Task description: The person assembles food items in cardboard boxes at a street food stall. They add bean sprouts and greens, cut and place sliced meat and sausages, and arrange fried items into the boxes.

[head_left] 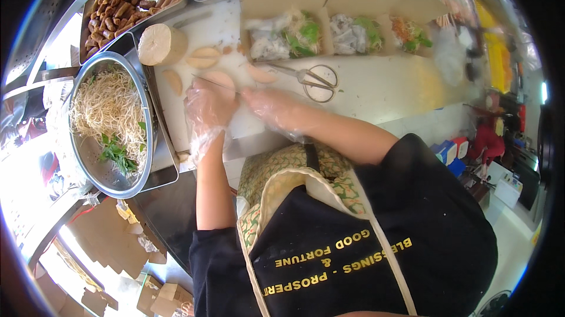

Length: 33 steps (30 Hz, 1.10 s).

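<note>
Left grip (207, 108): gloved in clear plastic; fingers curled down onto a pale slice (220, 77) on the white cutting board (365, 84); pressing it flat
Right grip (276, 108): gloved likewise; closed round the handle of a thin knife (215, 83), blade running leftward across the slice, just beyond the left grip
Cut slices (203, 57): pale ovals, just beyond both grips; uncut roll (161, 44) stands farther off, left
Scissors (315, 79): lying open, just beyond the right grip
Cardboard boxes (353, 34): filled with greens, far side of bench
Colander (109, 123): noodles and herbs, left of the left grip
</note>
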### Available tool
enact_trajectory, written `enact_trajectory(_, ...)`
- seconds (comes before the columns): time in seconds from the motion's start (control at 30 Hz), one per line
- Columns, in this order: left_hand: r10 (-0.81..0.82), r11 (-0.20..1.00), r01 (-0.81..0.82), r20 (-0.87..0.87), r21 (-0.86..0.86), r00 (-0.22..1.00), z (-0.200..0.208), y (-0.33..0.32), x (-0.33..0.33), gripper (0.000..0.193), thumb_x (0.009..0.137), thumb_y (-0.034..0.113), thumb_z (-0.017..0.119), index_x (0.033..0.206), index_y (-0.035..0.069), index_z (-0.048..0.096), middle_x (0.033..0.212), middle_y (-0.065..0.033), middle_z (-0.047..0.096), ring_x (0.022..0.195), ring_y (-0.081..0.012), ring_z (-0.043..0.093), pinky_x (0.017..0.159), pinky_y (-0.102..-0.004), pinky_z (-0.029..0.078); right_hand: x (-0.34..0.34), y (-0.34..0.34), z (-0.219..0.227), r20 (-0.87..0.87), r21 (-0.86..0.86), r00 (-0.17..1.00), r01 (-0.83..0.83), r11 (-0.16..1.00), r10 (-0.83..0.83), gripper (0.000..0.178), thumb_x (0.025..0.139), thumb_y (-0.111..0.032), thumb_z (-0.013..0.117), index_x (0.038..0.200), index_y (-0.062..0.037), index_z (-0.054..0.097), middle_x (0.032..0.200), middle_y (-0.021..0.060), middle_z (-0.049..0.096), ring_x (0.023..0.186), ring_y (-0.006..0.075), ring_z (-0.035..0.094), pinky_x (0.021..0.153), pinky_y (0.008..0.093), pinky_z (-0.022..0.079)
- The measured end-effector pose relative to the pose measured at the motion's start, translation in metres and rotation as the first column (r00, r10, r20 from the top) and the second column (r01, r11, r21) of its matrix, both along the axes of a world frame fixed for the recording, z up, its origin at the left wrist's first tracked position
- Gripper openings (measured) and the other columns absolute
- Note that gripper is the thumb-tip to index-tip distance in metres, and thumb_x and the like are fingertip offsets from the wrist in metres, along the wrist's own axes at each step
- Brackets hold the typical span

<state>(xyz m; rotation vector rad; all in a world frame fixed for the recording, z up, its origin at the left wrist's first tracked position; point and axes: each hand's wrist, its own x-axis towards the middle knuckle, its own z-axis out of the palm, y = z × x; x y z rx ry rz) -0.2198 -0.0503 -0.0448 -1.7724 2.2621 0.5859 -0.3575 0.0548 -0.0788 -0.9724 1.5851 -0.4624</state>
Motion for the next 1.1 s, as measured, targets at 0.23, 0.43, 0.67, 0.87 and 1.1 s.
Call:
enact_trajectory(0.23,0.153,0.904,-0.161,-0.053,-0.395,0.987,-0.025,0.009,0.046,0.087,0.069,0.038,0.085,0.139,-0.002,0.051,0.124,-0.0292,0.064,0.116,-0.043,0.063,0.101,-0.0477,0.051,-0.014,0.003,0.012,-0.075,-0.081,0.97,-0.238,0.968,0.232,0.028,0.104,-0.031,0.048,0.115,-0.0062,0.053,0.094,0.0211,0.066,0.086,0.0386,0.063,0.08,0.0498,0.048)
enact_trajectory(0.43,0.074,0.979,-0.132,-0.327,-0.158,0.942,-0.036,0.005,0.032,0.066,0.088,0.038,0.07,0.137,-0.001,0.055,0.1,-0.0218,0.072,0.097,-0.0398,0.071,0.087,-0.0472,0.055,-0.038,-0.001,0.06,-0.405,-0.087,0.907,-0.161,0.983,0.113,0.023,0.102,-0.025,0.052,0.117,-0.0083,0.053,0.098,0.0229,0.067,0.093,0.0428,0.066,0.079,0.054,0.05)
enact_trajectory(0.67,0.372,0.928,-0.329,-0.419,0.173,0.829,-0.055,-0.005,-0.014,0.076,0.089,0.044,0.075,0.145,-0.001,0.05,0.094,-0.016,0.073,0.083,-0.0233,0.074,0.078,-0.0381,0.057,-0.057,0.015,0.06,0.215,0.029,0.946,0.241,0.97,-0.241,0.037,0.11,-0.04,0.051,0.102,-0.008,0.068,0.083,-0.0065,0.053,0.073,0.0043,0.044,0.063,0.0246,0.04)
enact_trajectory(0.87,0.562,0.822,-0.386,-0.702,0.418,0.437,-0.075,0.042,0.009,0.06,0.099,0.032,0.069,0.144,-0.001,0.049,0.093,-0.0119,0.07,0.07,-0.0154,0.07,0.062,-0.0319,0.057,-0.038,0.011,0.042,-0.095,-0.226,0.995,-0.044,0.973,0.023,0.034,0.111,-0.029,0.047,0.133,-0.0046,0.057,0.076,0.0008,0.057,0.064,0.0155,0.052,0.061,0.0321,0.045)
enact_trajectory(1.1,0.63,0.717,-0.345,-0.775,0.605,-0.051,-0.09,0.055,0.001,0.05,0.099,0.019,0.071,0.138,-0.002,0.049,0.091,-0.0096,0.066,0.07,-0.0144,0.068,0.06,-0.0266,0.057,-0.034,0.023,0.04,-0.499,-0.159,0.806,-0.447,0.88,0.319,0.032,0.11,-0.021,0.039,0.134,-0.0026,0.049,0.088,0.0244,0.067,0.077,0.0425,0.065,0.07,0.0491,0.052)
